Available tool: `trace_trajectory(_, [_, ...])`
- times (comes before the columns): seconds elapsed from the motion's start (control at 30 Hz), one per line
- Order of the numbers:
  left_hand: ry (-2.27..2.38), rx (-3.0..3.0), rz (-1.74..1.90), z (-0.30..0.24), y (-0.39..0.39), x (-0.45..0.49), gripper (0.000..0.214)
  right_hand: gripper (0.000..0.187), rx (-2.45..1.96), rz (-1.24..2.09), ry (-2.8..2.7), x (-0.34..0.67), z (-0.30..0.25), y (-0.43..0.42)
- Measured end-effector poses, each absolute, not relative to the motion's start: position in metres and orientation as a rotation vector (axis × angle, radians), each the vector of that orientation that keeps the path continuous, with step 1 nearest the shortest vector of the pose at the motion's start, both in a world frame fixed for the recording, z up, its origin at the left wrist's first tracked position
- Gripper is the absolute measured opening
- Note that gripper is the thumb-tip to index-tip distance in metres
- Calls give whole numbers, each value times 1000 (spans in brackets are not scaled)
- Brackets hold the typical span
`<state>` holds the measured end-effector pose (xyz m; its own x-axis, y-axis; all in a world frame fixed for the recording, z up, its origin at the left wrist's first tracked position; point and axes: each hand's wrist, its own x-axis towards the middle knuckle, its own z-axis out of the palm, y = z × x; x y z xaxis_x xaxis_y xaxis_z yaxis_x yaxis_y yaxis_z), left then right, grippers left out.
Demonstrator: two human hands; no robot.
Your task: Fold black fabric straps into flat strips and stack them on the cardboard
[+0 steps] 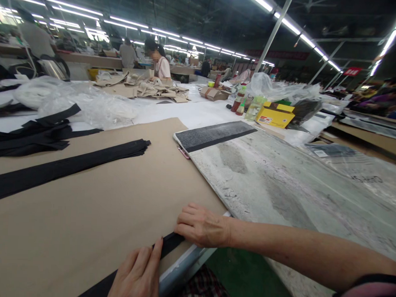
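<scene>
A narrow black fabric strip [171, 245] lies along the near edge of a tan sheet [117, 215]. My left hand [138, 272] rests on the strip with its fingers laid out flat over it. At the strip's far end, my right hand [200, 225] has its fingers curled down and closed on the black strip; the fingertips are partly hidden. A stack of black strips [67, 161] lies farther up the tan sheet. To the right, a worn grey board [249, 176] carries a dark grey strip [218, 135] with a black border across its far end.
A loose pile of black strips [32, 136] and clear plastic wrap [89, 103] lie at the left. A yellow box [275, 115] and small bottles [240, 102] stand beyond the board. A person [162, 67] works behind tan fabric pieces [154, 86].
</scene>
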<state>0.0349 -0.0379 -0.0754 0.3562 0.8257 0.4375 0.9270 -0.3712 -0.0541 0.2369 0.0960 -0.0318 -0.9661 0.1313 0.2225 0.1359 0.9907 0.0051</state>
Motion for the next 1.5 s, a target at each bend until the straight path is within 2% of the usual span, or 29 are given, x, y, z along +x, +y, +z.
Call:
trace_trajectory(0.17, [-1721,-2275,-562,-75,-40,46,58,19,-151,-110,-2892,239,-31,95])
trace_trajectory(0.33, [-1731,-2273,-555,-80,-39,47,69,17,-119,-161,-2866,239,-30,94])
trace_trajectory(0.77, [-1768,-2327,-336,-69,-39,52,64,16,-127,-256,-2893,244,-26,83])
trace_trajectory(0.97, [-1751,-2301,-332,-67,-39,53,67,22,-275,-44,-2926,248,-25,83])
trace_trajectory(1.17, [-1731,-2251,-350,-64,-40,57,62,43,-517,257,-2867,250,-25,83])
trace_trajectory(1.5, [-1709,-2216,-328,-58,-40,62,62,30,-704,466,-2763,247,-18,73])
